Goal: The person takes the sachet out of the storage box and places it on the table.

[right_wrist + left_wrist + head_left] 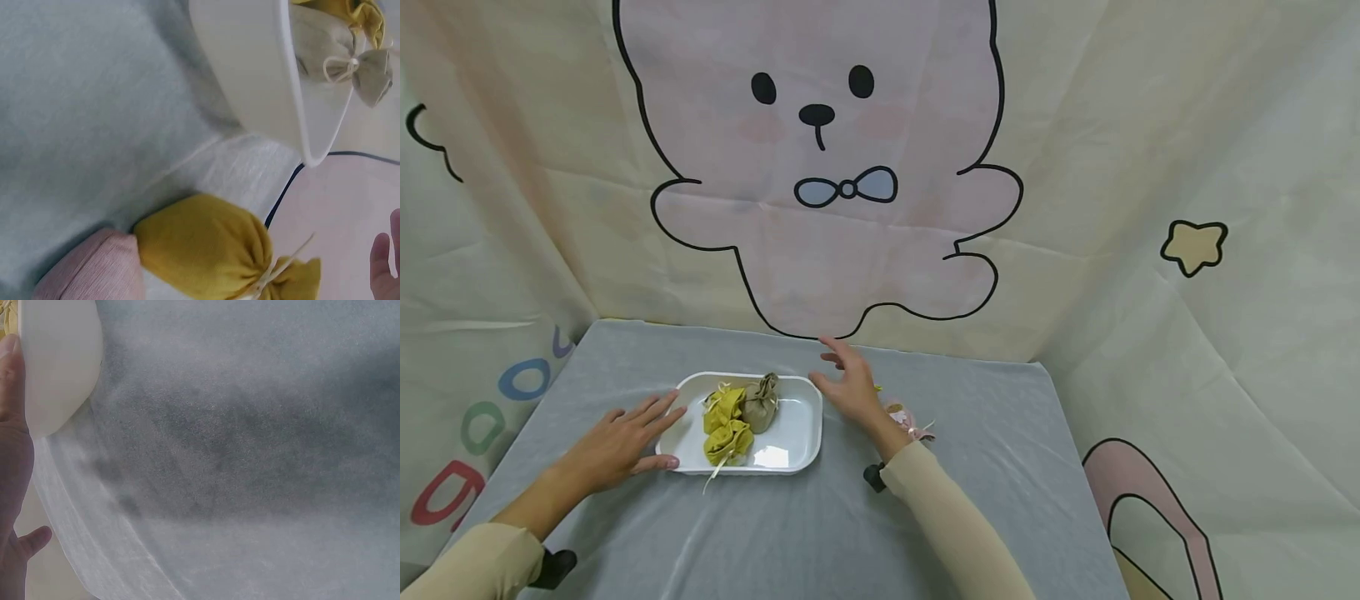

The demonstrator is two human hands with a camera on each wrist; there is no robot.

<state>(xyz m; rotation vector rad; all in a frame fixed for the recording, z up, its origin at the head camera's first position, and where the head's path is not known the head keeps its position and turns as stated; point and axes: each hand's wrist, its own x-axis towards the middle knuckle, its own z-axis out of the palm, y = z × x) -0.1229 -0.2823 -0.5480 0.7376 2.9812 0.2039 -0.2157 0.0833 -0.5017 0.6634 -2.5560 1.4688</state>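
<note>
Over on the cloth (760,533) sits a shallow white tray (800,421), round-cornered and shiny, holding two yellow bags (726,408) and a beige bag (760,408), with wide cloth in front and a narrower strip towards the wall (1075,167). It lies between both hands: the left hand (621,444), fingers spread, gripping nothing, reaches over one end; the right hand (850,390), loosely open and holding nothing, is near the other.
</note>
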